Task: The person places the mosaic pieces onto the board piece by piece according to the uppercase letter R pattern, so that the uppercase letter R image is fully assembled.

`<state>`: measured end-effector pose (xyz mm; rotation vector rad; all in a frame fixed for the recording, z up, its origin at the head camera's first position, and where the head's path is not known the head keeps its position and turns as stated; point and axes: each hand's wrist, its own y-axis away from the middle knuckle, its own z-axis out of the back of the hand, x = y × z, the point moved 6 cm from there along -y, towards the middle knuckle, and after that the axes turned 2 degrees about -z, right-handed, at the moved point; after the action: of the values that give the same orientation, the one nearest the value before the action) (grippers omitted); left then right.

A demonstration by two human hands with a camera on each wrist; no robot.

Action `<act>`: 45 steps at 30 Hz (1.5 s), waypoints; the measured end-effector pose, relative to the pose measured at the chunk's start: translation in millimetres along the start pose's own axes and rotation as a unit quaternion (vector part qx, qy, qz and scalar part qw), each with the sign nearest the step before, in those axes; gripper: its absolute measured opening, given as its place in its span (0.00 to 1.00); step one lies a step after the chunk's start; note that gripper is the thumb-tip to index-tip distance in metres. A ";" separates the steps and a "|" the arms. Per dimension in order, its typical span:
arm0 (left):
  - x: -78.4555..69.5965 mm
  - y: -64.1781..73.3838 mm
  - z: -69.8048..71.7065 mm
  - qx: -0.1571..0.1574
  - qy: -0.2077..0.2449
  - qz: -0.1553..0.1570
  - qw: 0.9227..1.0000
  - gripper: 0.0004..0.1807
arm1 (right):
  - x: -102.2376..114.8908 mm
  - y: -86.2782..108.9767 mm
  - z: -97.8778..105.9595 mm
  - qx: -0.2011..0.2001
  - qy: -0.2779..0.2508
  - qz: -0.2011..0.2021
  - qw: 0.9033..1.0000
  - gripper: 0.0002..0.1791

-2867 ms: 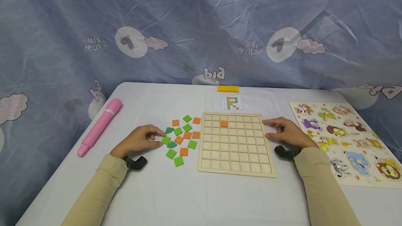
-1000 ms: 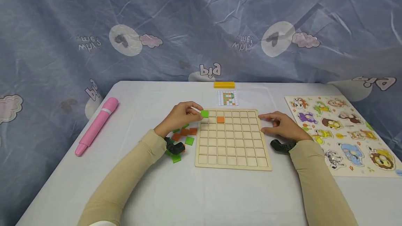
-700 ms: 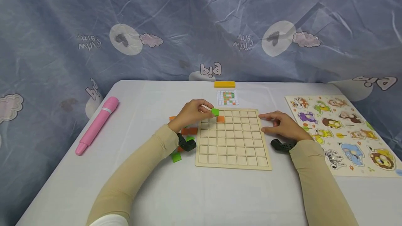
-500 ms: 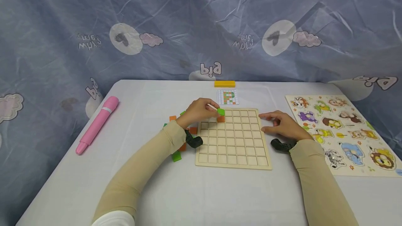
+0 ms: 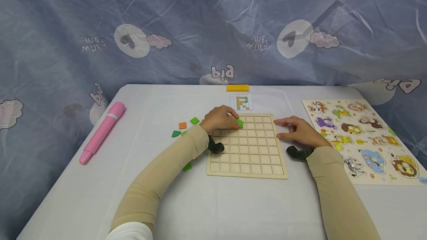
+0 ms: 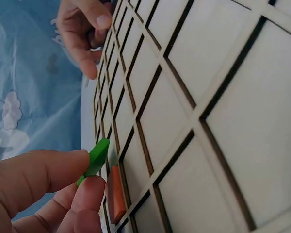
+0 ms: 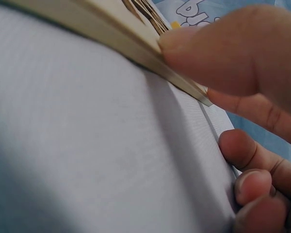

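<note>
Between the sleeves (image 5: 337, 184), open worktop (image 5: 247, 210) leads up to the board (image 5: 255, 157), its near rows free from above. The left hand (image 5: 218, 117) blocks the far left corner, its sleeve covering some tiles (image 5: 195, 120). The right hand (image 5: 298, 130) narrows the gap to the puzzle (image 5: 390, 182). A free strip separates tiles and pink stick (image 5: 102, 133). Beyond the board lies the card (image 5: 241, 102).

Wrinkled blue-grey cloth backdrop (image 5: 186, 17), printed pink clouds (image 5: 159, 41), flipped lettering (image 5: 222, 72); white-covered table (image 5: 250, 206) in front.
</note>
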<state>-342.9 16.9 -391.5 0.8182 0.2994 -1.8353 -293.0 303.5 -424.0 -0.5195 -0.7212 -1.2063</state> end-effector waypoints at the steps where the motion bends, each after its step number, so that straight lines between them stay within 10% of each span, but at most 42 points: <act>1: -0.5 -0.6 -1.0 0.000 -0.005 -0.002 1.000 0.15 | 0.0 0.0 0.1 -0.001 -0.001 0.000 1.000 0.30; 35: -5.6 -6.5 -12.1 -0.007 -0.046 -0.016 0.999 0.14 | -4.3 -2.3 0.5 -0.001 -0.012 -0.004 1.000 0.31; 45: -2.6 14.1 -0.5 -0.022 -0.028 -0.043 0.998 0.13 | -2.1 -1.9 0.6 0.000 -0.006 -0.009 1.000 0.31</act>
<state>-329.5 13.3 -387.8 0.7328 0.3427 -1.9221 -295.4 304.7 -425.1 -0.5219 -0.7381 -1.2206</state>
